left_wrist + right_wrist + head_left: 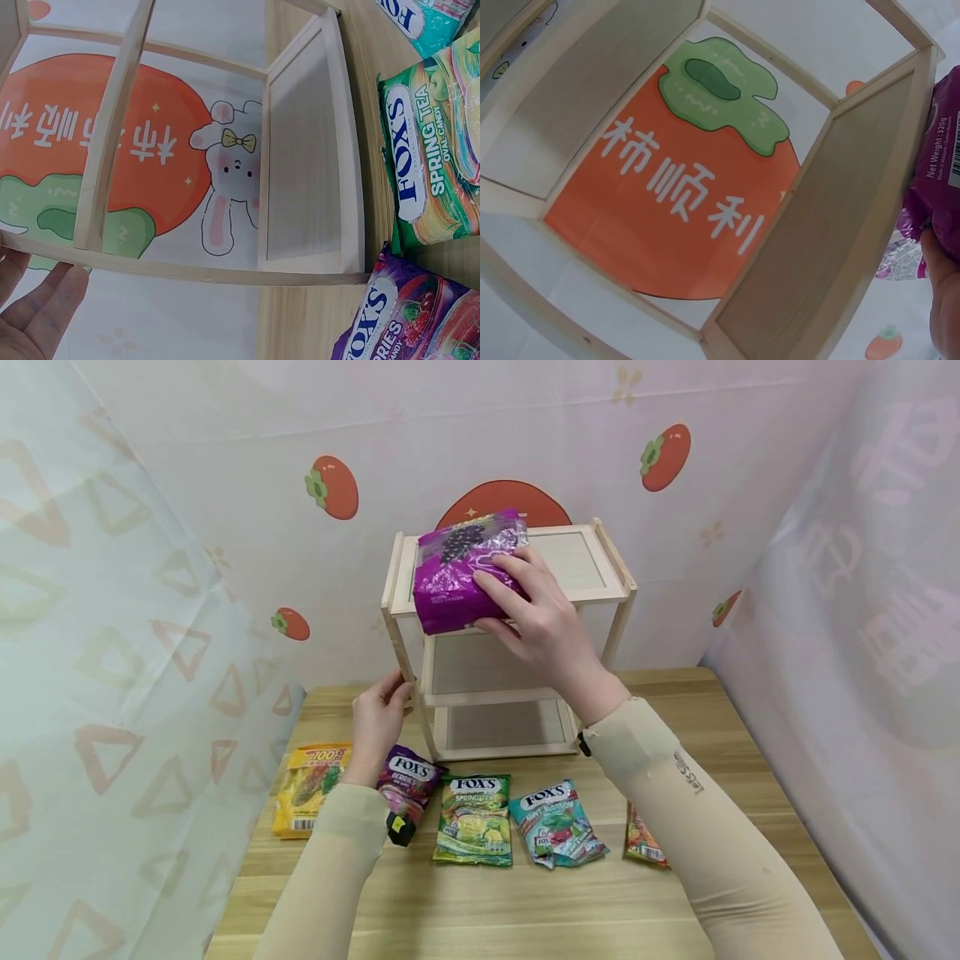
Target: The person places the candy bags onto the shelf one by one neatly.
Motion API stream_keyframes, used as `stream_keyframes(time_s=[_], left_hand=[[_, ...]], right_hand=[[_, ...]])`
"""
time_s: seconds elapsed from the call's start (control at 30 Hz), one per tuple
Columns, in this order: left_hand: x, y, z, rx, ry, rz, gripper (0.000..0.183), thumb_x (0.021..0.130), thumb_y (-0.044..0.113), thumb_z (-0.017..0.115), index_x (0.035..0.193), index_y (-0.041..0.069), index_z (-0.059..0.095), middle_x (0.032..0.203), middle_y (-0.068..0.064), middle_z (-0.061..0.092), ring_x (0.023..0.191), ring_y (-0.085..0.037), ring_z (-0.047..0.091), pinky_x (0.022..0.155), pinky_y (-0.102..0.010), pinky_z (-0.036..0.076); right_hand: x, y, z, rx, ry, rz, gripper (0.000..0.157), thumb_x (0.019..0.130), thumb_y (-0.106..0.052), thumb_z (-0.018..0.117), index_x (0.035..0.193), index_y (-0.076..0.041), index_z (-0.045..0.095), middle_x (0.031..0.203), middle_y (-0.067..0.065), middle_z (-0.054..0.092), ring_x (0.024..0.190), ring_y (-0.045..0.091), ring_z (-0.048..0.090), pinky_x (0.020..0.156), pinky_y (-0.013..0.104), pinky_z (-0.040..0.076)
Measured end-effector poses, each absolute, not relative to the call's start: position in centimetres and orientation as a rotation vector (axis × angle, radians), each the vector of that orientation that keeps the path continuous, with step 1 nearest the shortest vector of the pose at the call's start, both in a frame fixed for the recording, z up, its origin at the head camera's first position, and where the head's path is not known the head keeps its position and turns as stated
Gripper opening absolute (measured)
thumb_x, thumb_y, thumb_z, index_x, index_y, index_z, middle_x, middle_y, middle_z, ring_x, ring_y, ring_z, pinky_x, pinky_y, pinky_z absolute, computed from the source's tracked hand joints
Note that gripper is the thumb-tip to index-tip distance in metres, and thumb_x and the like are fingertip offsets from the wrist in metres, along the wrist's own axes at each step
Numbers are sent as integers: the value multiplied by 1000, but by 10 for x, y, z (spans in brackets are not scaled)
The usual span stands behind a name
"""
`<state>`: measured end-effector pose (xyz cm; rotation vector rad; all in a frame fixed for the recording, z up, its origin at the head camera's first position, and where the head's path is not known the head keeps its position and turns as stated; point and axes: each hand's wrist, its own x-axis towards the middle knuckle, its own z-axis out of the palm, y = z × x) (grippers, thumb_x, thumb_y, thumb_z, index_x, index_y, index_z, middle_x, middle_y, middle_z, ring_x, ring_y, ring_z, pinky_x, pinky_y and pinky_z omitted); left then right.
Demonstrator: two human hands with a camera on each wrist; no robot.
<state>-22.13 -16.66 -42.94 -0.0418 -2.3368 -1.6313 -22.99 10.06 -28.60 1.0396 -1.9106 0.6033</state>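
My right hand grips a purple candy bag with dark grapes pictured on it. The bag is tilted over the front left of a wooden three-tier shelf's top; whether it touches the board I cannot tell. In the right wrist view only the bag's edge and part of the hand show. My left hand holds the shelf's left front post between thumb and fingers, partway down. In the left wrist view its fingertips lie against that post.
Before the shelf lie a yellow candy bag, a purple Fox's bag, a green Fox's bag and a teal Fox's bag. An orange-red packet is partly behind my right sleeve. Patterned curtains enclose the wooden table.
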Motion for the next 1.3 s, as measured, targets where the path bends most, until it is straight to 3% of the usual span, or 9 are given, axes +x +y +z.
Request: stream_keyframes(time_s=[0.23,0.67,1.3], left_hand=[[-222,-166,-429,-39,-2329,-1642,35,104,14,61,137,3,64,124,-21,71,106,-34,72,83,-36,63],[-223,-164,-432,-38,-2358,-1637,37,106,17,59,140,5,62,127,-20,69,110,-35,70,87,-42,62],[-222,-165,-430,-15,-2377,-1650,39,106,17,58,143,5,59,130,-20,67,113,-34,69,90,-47,60]], right_hand=[[-236,93,-285,1055,-1901,634,46,91,-20,79,132,-3,66,134,23,59,129,41,49,116,44,43],[-239,84,-281,1025,-2007,662,45,96,-23,73,137,-5,64,138,21,56,135,38,45,121,37,36],[-258,73,-280,952,-2090,718,46,97,-24,71,139,-6,62,141,24,54,142,44,42,126,43,26]])
